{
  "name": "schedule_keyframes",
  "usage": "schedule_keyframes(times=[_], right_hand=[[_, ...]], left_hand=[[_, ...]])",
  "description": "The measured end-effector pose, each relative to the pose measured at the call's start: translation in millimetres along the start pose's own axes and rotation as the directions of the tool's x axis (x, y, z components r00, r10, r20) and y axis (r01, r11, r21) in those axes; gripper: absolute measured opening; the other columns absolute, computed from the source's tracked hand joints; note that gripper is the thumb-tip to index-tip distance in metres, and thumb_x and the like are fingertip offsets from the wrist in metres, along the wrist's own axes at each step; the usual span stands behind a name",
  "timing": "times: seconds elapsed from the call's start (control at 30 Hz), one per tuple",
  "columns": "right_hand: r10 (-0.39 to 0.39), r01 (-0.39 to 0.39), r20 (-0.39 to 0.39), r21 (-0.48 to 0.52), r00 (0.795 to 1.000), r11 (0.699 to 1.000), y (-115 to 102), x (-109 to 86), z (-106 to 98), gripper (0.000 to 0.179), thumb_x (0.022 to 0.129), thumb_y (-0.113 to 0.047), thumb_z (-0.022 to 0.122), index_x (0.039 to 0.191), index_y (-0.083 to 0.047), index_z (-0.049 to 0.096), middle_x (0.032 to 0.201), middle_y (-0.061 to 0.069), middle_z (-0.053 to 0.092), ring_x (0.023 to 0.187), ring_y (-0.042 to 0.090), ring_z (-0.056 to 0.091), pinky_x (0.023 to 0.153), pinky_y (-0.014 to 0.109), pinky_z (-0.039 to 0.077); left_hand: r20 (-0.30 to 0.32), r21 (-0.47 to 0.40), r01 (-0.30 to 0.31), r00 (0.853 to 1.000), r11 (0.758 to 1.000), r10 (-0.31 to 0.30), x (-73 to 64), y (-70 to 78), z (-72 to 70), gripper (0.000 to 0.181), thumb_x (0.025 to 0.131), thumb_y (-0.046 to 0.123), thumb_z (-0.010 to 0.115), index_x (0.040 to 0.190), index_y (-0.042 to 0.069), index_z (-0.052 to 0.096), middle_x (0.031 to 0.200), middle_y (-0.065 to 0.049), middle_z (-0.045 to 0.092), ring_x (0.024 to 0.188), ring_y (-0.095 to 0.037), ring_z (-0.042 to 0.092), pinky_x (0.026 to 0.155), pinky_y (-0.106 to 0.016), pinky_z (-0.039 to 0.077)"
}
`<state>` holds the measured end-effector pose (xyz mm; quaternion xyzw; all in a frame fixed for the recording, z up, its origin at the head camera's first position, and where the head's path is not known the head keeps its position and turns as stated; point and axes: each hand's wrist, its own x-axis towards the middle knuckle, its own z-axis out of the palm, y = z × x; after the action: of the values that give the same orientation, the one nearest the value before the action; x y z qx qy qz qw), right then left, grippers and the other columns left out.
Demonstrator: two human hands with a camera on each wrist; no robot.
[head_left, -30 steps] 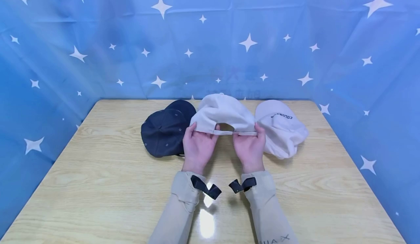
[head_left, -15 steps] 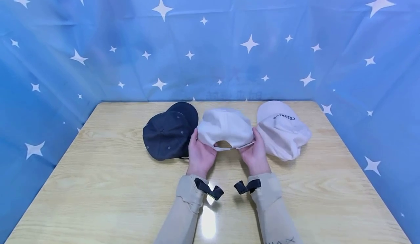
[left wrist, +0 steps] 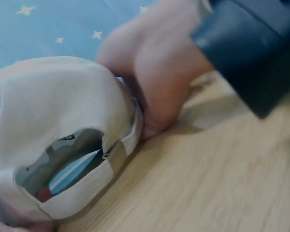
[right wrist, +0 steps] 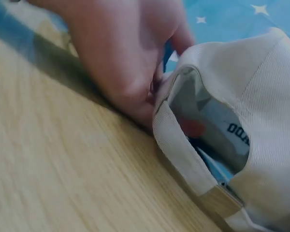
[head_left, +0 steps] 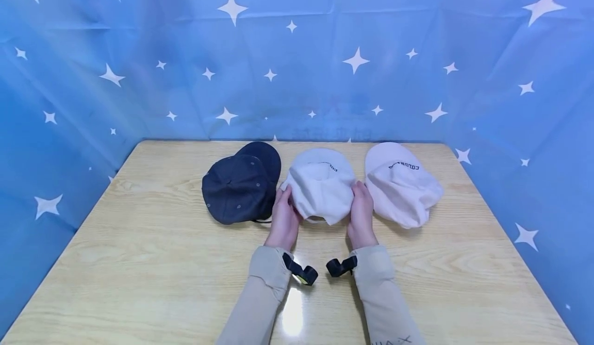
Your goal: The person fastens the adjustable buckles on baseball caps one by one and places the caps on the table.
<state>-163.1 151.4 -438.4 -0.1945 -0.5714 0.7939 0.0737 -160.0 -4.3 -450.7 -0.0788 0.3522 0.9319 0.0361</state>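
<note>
Between my two hands, a white baseball cap point(head_left: 320, 187) sits low at the table, brim toward the back, dark lettering partly visible on its front. My left hand point(head_left: 284, 220) grips the cap's left edge, thumb on top. At the right edge, my right hand point(head_left: 362, 213) grips it likewise. The left wrist view shows the back opening and strap point(left wrist: 82, 193) facing me, with the right hand point(left wrist: 154, 72) at the far side. Across in the right wrist view, the left hand point(right wrist: 121, 53) pinches the rim; fingertips under the cap are mostly hidden.
A dark navy cap point(head_left: 232, 190) lies just left of the white cap, brim toward the back. To the right lies a pale pinkish-white cap point(head_left: 403, 190) with dark lettering. The wooden table point(head_left: 153, 262) ends at a blue starry cloth point(head_left: 297, 92).
Both hands lowered the white cap toward me and down to the table. It tilted so its brim and lettering now show. The other two caps stayed put.
</note>
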Motion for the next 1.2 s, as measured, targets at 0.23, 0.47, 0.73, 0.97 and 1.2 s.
schedule_keyframes(times=[0.23, 0.47, 0.73, 0.97, 1.2], right_hand=[[-0.057, 0.058, 0.047, -0.037, 0.997, 0.998, 1.6, -2.1, -4.5, 0.049, 0.095, -0.034, 0.041, 0.137, -0.011, 0.033, 0.139, 0.000, 0.032, 0.125, 0.012, 0.029, 0.103, 0.025, 0.020], [-0.048, 0.068, 0.115, -0.173, 0.992, 0.983, -1.4, -2.2, -3.5, 0.059, 0.091, -0.045, 0.042, 0.140, -0.015, 0.027, 0.149, -0.003, 0.005, 0.132, 0.007, 0.002, 0.106, 0.027, 0.004], [-0.035, 0.066, 0.175, -0.173, 0.984, 0.983, -9.1, -6.6, -0.2, 0.059, 0.094, -0.041, 0.039, 0.142, -0.012, 0.019, 0.148, 0.000, 0.012, 0.133, 0.011, 0.010, 0.106, 0.027, 0.010], [-0.076, 0.115, 0.152, -0.267, 0.985, 0.957, -4.0, -4.2, -1.5, 0.058, 0.091, -0.045, 0.041, 0.140, -0.017, 0.028, 0.144, -0.003, 0.023, 0.131, 0.011, 0.017, 0.105, 0.027, 0.016], [-0.143, 0.193, 0.147, -0.432, 0.979, 0.881, -6.0, -3.9, -4.5, 0.048, 0.091, -0.044, 0.044, 0.132, -0.018, 0.044, 0.137, -0.002, 0.038, 0.127, 0.013, 0.027, 0.104, 0.030, 0.018]], left_hand=[[-0.199, 0.341, -0.020, 0.975, 0.940, 0.093, -7.9, 1.2, 9.3, 0.066, 0.092, 0.022, 0.047, 0.143, 0.017, 0.006, 0.146, -0.005, 0.009, 0.130, -0.015, 0.016, 0.104, -0.029, 0.016], [-0.182, 0.384, -0.057, 0.974, 0.922, 0.136, -11.1, -0.8, 11.2, 0.068, 0.089, 0.020, 0.050, 0.143, 0.012, 0.009, 0.146, -0.008, 0.010, 0.129, -0.016, 0.018, 0.104, -0.031, 0.017], [-0.180, 0.565, -0.086, 0.958, 0.820, 0.224, -15.3, 1.3, 19.7, 0.063, 0.084, 0.015, 0.050, 0.140, 0.006, 0.022, 0.147, -0.010, 0.006, 0.132, -0.020, 0.010, 0.105, -0.034, 0.015], [-0.161, 0.591, -0.069, 0.966, 0.804, 0.201, -16.7, 0.2, 16.8, 0.064, 0.085, 0.015, 0.047, 0.142, 0.010, 0.018, 0.148, -0.008, 0.005, 0.133, -0.018, 0.004, 0.105, -0.034, 0.015], [-0.122, 0.550, -0.069, 0.979, 0.833, 0.161, -17.8, 0.5, 15.1, 0.064, 0.087, 0.013, 0.046, 0.143, 0.020, 0.015, 0.148, -0.001, 0.009, 0.131, -0.015, 0.014, 0.103, -0.033, 0.021]])
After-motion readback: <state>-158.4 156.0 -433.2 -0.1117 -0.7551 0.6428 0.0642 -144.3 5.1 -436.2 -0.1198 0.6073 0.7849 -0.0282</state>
